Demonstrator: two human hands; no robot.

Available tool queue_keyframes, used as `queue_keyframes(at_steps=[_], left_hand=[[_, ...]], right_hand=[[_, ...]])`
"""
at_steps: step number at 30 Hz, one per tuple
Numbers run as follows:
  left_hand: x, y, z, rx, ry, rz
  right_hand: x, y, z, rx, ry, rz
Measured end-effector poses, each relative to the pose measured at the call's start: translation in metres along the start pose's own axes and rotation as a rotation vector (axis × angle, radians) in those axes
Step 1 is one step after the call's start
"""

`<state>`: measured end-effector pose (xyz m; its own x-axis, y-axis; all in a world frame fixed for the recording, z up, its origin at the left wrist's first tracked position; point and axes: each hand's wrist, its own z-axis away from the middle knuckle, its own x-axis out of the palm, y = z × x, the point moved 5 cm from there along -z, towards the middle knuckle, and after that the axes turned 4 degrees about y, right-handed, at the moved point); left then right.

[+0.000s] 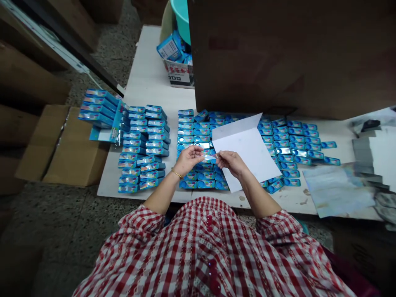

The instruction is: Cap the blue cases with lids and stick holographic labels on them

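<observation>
My left hand (189, 160), with a gold bangle at the wrist, is closed in a pinch. My right hand (231, 161) pinches just opposite. Between the fingertips is a small, thin whitish piece (209, 157); its exact kind is too small to make out. Beneath and to the right of my right hand, a folded white sheet (247, 150) lies over rows of small blue packs (206, 175). My left hand hovers above other packs in these rows. Some packs are hidden by the sheet and my hands.
Stacked blue packs (153, 142) and blue display boxes (97, 109) stand at the left. A big brown carton (291, 57) blocks the back right. Behind sits a smaller box (179, 76) holding blue packaging and a turquoise tub (182, 18). A glossy sheet (337, 192) lies at the right.
</observation>
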<state>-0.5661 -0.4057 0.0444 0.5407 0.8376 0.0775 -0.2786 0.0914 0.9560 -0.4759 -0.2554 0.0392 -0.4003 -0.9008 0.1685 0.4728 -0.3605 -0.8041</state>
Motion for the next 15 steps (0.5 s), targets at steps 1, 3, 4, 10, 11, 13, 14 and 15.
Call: queue_keyframes(at_steps=[1,3,4,10,11,13,14,15], left_hand=[[-0.001,-0.001,-0.001,-0.006,-0.003,-0.001],[-0.009,-0.004,-0.002,-0.016,0.011,0.000],[-0.015,-0.007,-0.003,-0.021,0.025,-0.001],[-0.083,-0.027,-0.020,-0.007,0.219,-0.066],[-0.095,-0.031,-0.027,-0.004,0.264,-0.080],[-0.116,-0.038,-0.042,-0.007,0.333,-0.121],[-0.124,-0.042,-0.050,-0.012,0.354,-0.149],[-0.129,-0.045,-0.059,-0.017,0.368,-0.183]], right_hand=[[0.000,0.001,-0.003,-0.002,0.002,0.009],[0.004,0.003,-0.010,-0.018,0.024,0.039],[0.009,0.005,-0.015,-0.029,0.038,0.053],[0.066,0.022,-0.062,-0.112,0.096,0.144],[0.075,0.024,-0.072,-0.131,0.116,0.179],[0.090,0.026,-0.092,-0.177,0.164,0.272],[0.095,0.026,-0.102,-0.204,0.194,0.331],[0.099,0.025,-0.110,-0.231,0.227,0.397]])
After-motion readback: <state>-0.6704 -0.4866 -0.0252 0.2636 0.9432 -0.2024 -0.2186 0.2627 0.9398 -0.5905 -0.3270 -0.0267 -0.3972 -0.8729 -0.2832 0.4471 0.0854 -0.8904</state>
